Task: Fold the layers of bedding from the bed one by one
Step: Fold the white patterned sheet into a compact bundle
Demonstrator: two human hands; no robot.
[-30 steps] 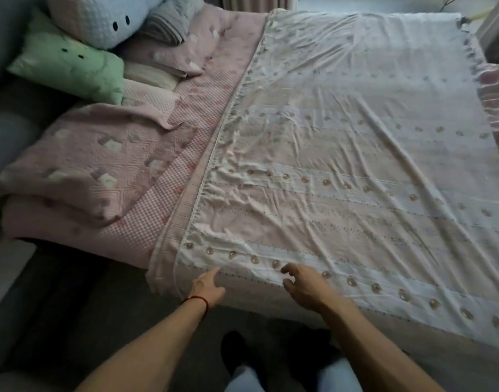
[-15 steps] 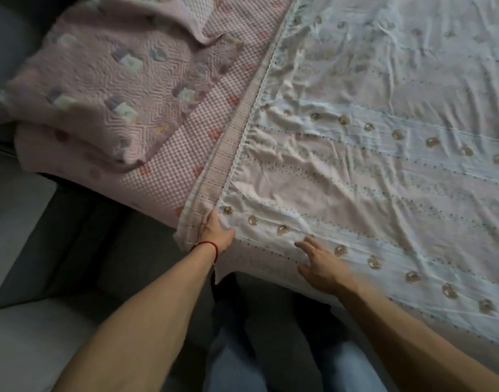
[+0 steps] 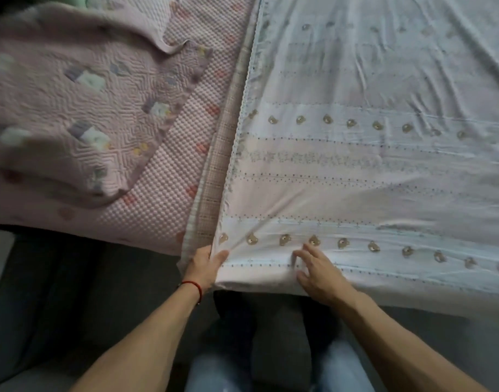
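Note:
A thin white sheet (image 3: pixel 369 171) with rows of small brown bear prints lies spread over the right part of the bed. My left hand (image 3: pixel 205 264), with a red cord at the wrist, grips the sheet's near left corner at the bed's edge, thumb on top. My right hand (image 3: pixel 316 268) rests on the sheet a little to the right, fingers spread and slightly bent on the cloth. Under the sheet's left edge a checked woven layer (image 3: pixel 214 176) shows as a narrow strip. A pink bubble-textured blanket (image 3: pixel 169 171) lies left of it.
A folded pink quilt (image 3: pixel 70 114) with small patchwork squares lies on the left part of the bed. Dark floor (image 3: pixel 58 306) runs along the near bed edge. My legs in light jeans (image 3: pixel 271 372) stand close to the bed.
The view has dropped closer to the bed's near edge. My left hand has closed on the sheet's corner, and my right hand has settled on the sheet beside it.

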